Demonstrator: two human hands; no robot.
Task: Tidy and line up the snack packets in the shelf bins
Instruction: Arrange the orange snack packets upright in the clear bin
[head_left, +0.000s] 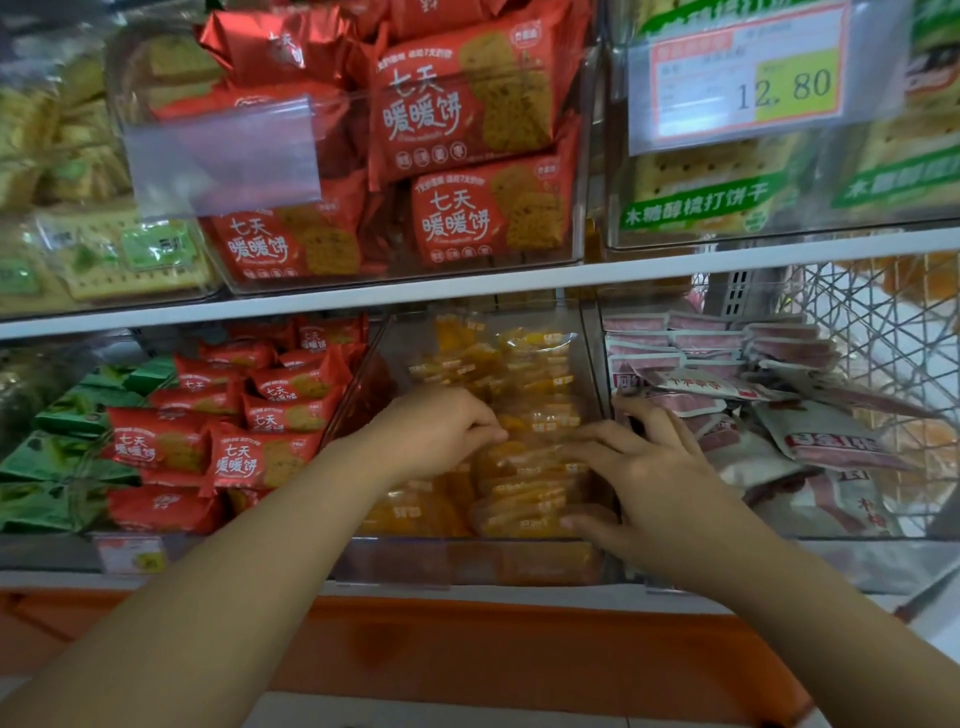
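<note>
Shop shelves (467, 285) hold clear bins (467, 564) of snack packets (530, 467).

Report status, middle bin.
Left hand pinches clear orange snack packet. Right hand spread flat on the stack. Clear plastic divider beside it, pink packets beyond.

The middle bin (467, 564) holds stacked packets (530, 364), the left hand (441, 431) gripping some at left, the right hand (654, 467) resting on those near right. The left bin (47, 556) and right bin (857, 566) flank it, below the upper shelf (467, 283).
</note>
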